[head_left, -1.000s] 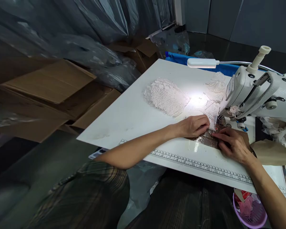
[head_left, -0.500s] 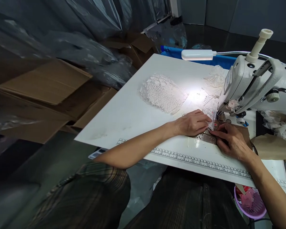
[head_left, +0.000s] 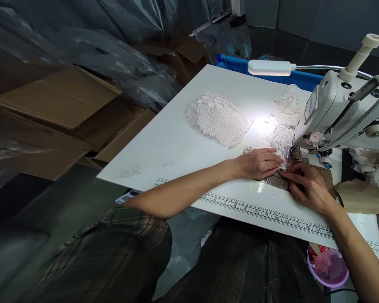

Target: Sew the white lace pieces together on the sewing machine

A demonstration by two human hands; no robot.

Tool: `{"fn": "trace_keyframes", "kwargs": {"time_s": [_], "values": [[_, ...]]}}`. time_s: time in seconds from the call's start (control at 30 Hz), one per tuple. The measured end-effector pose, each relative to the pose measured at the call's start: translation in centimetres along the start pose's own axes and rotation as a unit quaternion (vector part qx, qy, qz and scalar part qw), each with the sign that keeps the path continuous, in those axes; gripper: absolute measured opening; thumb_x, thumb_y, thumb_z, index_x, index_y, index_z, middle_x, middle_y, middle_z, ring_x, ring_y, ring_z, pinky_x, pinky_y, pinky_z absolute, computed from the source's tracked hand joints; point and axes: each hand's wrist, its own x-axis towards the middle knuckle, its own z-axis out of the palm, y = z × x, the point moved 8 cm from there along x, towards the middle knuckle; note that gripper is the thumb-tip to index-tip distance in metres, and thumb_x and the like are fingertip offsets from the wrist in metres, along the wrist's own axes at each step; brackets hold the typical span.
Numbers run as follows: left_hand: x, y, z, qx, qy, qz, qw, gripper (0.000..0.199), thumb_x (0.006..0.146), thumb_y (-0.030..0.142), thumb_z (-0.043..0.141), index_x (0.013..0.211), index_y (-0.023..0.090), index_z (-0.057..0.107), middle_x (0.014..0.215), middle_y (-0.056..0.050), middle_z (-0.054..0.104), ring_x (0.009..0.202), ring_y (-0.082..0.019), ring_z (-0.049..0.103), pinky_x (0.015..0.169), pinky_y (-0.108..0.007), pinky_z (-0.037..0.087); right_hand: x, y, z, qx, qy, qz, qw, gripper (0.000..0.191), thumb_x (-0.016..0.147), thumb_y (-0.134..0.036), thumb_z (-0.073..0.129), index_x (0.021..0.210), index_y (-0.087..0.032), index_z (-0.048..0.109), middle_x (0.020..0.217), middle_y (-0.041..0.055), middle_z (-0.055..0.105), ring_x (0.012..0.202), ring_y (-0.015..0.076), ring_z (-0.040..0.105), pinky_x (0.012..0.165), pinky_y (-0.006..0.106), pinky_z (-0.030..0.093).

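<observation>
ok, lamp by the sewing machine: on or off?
On: the lamp faces a glaring bright patch on the white tabletop, beside the lace and beyond the left hand.

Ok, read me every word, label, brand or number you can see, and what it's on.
"10 11 12 13 14 15 16 17": ruler scale along the near edge of the white table.
Other figures on it: too small or blurred.
Label on the sewing machine: too blurred to read.
No brand name legible.
</observation>
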Motion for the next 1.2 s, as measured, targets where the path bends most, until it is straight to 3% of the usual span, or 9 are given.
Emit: {"fn": "trace_keyframes", "kwargs": {"time_s": [0.27, 0.47, 0.6, 0.87, 1.07, 1.2], "values": [[0.0, 0.1, 0.2, 0.003, -0.030, -0.001, 1.000, 0.019, 0.100, 0.017, 0.053, 0.103, 0.018, 0.071, 0.109, -0.006, 0.076, 0.102, -0.015, 0.071, 0.109, -0.042, 0.055, 0.1, -0.1, -0.5, 0.017, 0.007, -0.001, 1.000, 0.034, 0.091, -0.021, 0.051, 0.113, -0.027, 0.077, 0.100, 0.0090, 0.066, 0.089, 0.0215, 0.062, 0.075, 0.038, 0.054], [0.2, 0.8, -0.6, 0.035, 0.008, 0.048, 0.998, 0.023, 0.101, 0.015, 0.049, 0.096, 0.015, 0.072, 0.105, -0.006, 0.076, 0.102, -0.015, 0.072, 0.109, -0.040, 0.053, -0.1, 2.4, -1.5, 0.102, 0.062, 0.094, 0.988, 0.035, 0.094, -0.024, 0.046, 0.117, -0.027, 0.073, 0.097, 0.0059, 0.068, 0.085, 0.0172, 0.066, 0.075, 0.033, 0.057], [0.3, 0.9, -1.0, 0.051, 0.028, 0.056, 0.997, 0.024, 0.102, 0.017, 0.050, 0.092, 0.016, 0.072, 0.104, -0.006, 0.076, 0.102, -0.015, 0.071, 0.111, -0.041, 0.051, 0.0, 2.4, -1.0, 0.049, 0.067, 0.099, 0.992, 0.038, 0.094, -0.024, 0.046, 0.122, -0.026, 0.071, 0.100, 0.0074, 0.066, 0.088, 0.0186, 0.066, 0.077, 0.034, 0.058], [0.3, 1.1, -0.4, 0.046, 0.005, 0.065, 0.997, 0.021, 0.101, 0.015, 0.051, 0.099, 0.016, 0.071, 0.104, -0.006, 0.075, 0.097, -0.013, 0.071, 0.110, -0.038, 0.052, 0.2, 1.7, 0.4, -0.055, 0.026, 0.096, 0.994, 0.040, 0.093, -0.024, 0.046, 0.126, -0.024, 0.069, 0.103, 0.0106, 0.061, 0.088, 0.0216, 0.065, 0.072, 0.036, 0.058], [0.3, 0.7, 0.4, 0.043, -0.033, 0.046, 0.997, 0.021, 0.099, 0.013, 0.051, 0.095, 0.017, 0.071, 0.105, -0.006, 0.075, 0.096, -0.013, 0.070, 0.107, -0.038, 0.054, 0.0, 2.3, -0.4, 0.041, 0.049, 0.121, 0.991, 0.039, 0.095, -0.027, 0.046, 0.127, -0.026, 0.068, 0.106, 0.0092, 0.065, 0.096, 0.0216, 0.066, 0.085, 0.038, 0.058], [0.3, 0.9, 0.1, 0.047, -0.007, 0.065, 0.997, 0.022, 0.100, 0.013, 0.050, 0.094, 0.015, 0.071, 0.103, -0.008, 0.075, 0.094, -0.014, 0.071, 0.108, -0.038, 0.054, -0.3, 3.1, -1.2, 0.095, 0.082, 0.141, 0.982, 0.039, 0.093, -0.029, 0.049, 0.128, -0.024, 0.066, 0.105, 0.0084, 0.070, 0.098, 0.0226, 0.067, 0.091, 0.042, 0.057]]}}
